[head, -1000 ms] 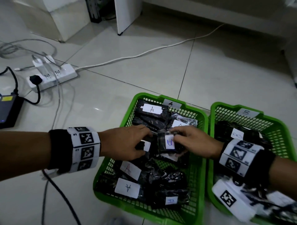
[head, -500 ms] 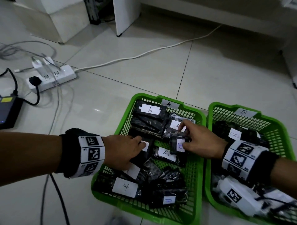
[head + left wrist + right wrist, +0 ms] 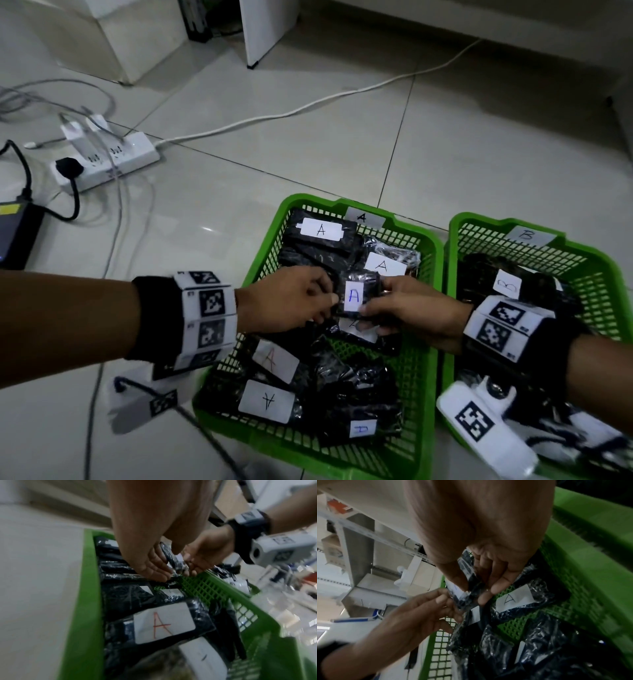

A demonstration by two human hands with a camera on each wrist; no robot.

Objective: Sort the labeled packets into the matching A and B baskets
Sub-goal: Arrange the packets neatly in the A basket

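Observation:
Two green baskets stand side by side on the tiled floor: basket A [image 3: 263, 246] on the left, basket B [image 3: 589, 253] on the right. Both hands hold one black packet [image 3: 356, 279] with a blue "A" label just above basket A. My left hand [image 3: 330, 301] pinches its left edge and my right hand [image 3: 368, 308] pinches its right edge. The left wrist view shows the packet [image 3: 169, 555] between my left fingers [image 3: 154, 568] and the right hand [image 3: 205, 551]. Several black A-labelled packets [image 3: 274, 359] lie in basket A. A B-labelled packet [image 3: 507, 286] lies in basket B.
A white power strip [image 3: 106, 161] with plugs and loose cables lies on the floor at the left, beside a dark device [image 3: 13, 236]. A white cable [image 3: 308, 109] crosses the tiles behind the baskets. White furniture [image 3: 137, 34] stands at the back.
Half a second ago my left hand was lower among basket A's packets while the right held the packet alone. Now both hands grip it, label upright.

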